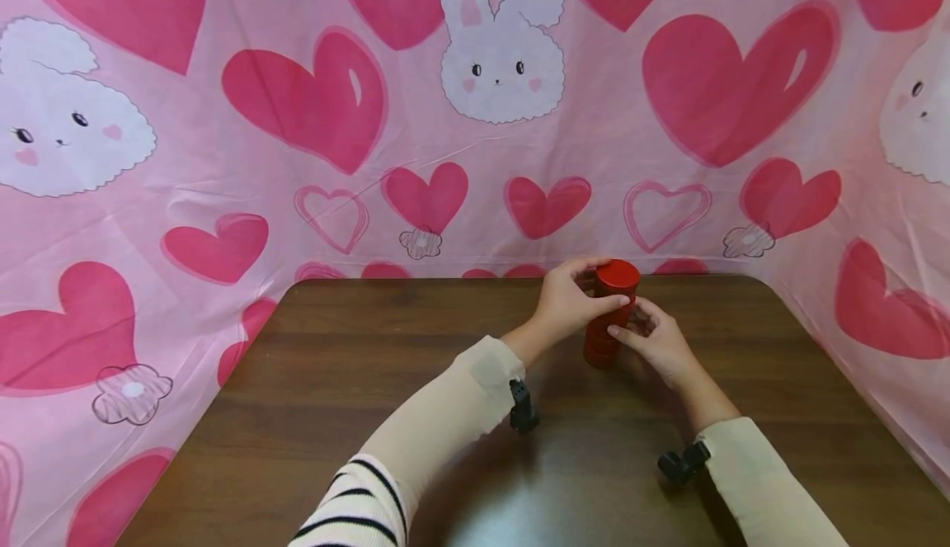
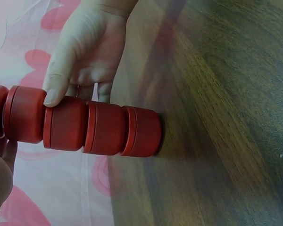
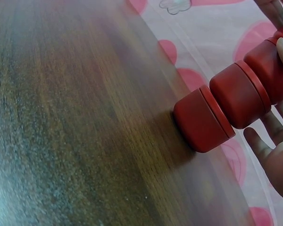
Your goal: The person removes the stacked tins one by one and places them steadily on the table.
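Observation:
Several round red lidded tins (image 2: 106, 128) stand one on another in an upright column (image 1: 602, 353) on the table. In the head view my left hand (image 1: 566, 304) grips the top tin (image 1: 618, 275), thumb across its near side. Lower down, my right hand (image 1: 660, 347) holds the column from the right, its thumb on a middle tin (image 2: 68, 123). From the left wrist, the right hand (image 2: 92, 52) shows fingers partly hidden behind the tins. The bottom tins (image 3: 203, 120) are untouched by fingers in the right wrist view.
A dark brown wooden table (image 1: 356, 365) lies under the column, which stands near its far edge. Pink cloth (image 1: 416, 134) with hearts and rabbits hangs behind and at the sides. Each sleeved forearm carries a small black camera (image 1: 523, 407).

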The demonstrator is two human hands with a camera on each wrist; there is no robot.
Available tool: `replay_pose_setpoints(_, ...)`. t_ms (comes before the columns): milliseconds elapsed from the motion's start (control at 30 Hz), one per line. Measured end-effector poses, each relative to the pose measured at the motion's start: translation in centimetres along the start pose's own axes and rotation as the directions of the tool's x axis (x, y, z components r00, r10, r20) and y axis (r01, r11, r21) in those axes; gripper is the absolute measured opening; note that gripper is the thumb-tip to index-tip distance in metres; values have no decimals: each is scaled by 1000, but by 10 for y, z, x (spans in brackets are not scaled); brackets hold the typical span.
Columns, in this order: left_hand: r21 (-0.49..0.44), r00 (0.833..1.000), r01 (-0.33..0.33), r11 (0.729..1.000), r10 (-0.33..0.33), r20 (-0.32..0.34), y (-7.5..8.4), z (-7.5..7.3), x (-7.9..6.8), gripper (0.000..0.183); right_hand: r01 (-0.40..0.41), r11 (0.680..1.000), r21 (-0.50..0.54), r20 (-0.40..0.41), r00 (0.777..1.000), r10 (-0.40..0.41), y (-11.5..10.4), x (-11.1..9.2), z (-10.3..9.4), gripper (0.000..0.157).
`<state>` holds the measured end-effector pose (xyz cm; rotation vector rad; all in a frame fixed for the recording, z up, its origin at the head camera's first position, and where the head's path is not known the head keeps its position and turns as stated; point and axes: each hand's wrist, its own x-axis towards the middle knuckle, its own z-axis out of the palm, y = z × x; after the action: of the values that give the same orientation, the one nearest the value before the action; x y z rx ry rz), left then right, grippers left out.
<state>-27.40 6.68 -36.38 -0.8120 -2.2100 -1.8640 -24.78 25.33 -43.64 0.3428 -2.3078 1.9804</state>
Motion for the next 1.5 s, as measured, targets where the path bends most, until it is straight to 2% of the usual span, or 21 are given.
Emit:
replay_pose_setpoints(333,3,1000,13,1000,-13,3,3,-5,-2,53,3,1000,-3,2,1000,-3,2,0,-1,50)
replay_pose_setpoints(467,-2,1000,-3,1000,3,1,3,-6,-2,54,3,1000,-6,-8,1000,-3,1,0,-1,47)
replay_pose_setpoints(900,-58,998,-34,998,32,-52,4,-16,-5,53,32,999,0,-16,999,-32,1,0,2,44)
replay_pose_setpoints(1500,-24,993,-67,997,64,-98,-7,-32,-12,54,5,999,-51,-36,999,-7,1,-1,3,55)
